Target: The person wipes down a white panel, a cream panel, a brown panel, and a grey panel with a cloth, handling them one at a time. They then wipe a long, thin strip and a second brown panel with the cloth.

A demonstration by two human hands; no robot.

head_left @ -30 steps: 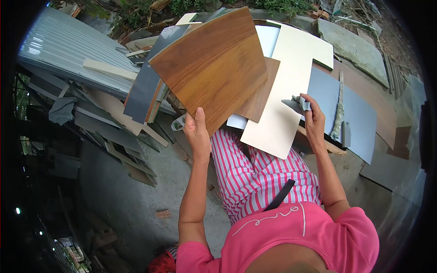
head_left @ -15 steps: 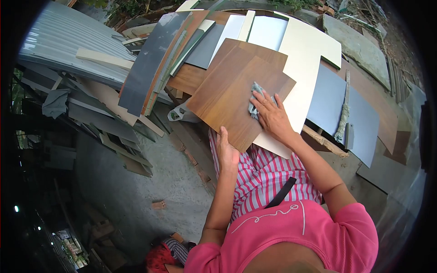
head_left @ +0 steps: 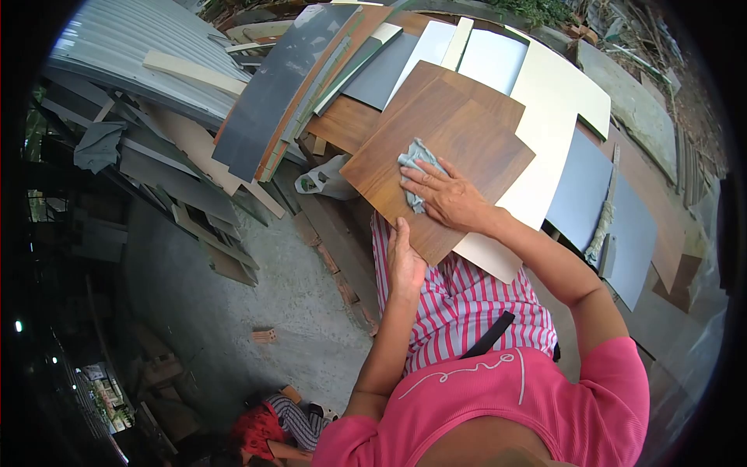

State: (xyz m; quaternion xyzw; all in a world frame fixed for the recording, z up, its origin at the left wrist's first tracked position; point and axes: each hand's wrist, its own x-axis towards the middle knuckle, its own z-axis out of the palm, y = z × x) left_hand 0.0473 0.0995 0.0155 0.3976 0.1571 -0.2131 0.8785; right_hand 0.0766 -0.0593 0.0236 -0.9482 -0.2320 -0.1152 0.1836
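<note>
A brown wood-grain panel (head_left: 467,148) lies tilted over the lap, its far part over other boards. My left hand (head_left: 405,261) grips the panel's near left edge, thumb on top and the other fingers hidden beneath. Pressed flat on the panel's left half is a crumpled grey-blue cloth (head_left: 412,156), with my right hand (head_left: 451,198) over it. The fingers of that hand lie stretched across the cloth and the wood. A cream board (head_left: 556,101) extends under the panel to the right.
Dark and brown strips (head_left: 284,86) are stacked at the upper left, near corrugated metal sheeting (head_left: 140,47). Blue-grey boards (head_left: 580,183) and a wrapped stick (head_left: 603,226) lie right. A plastic bag (head_left: 331,179) hangs left of the panel. Another person (head_left: 261,428) is partly visible at the bottom.
My right hand and the cloth have slid left across the panel, toward its left edge. My left hand keeps its hold. The whole view has shifted slightly.
</note>
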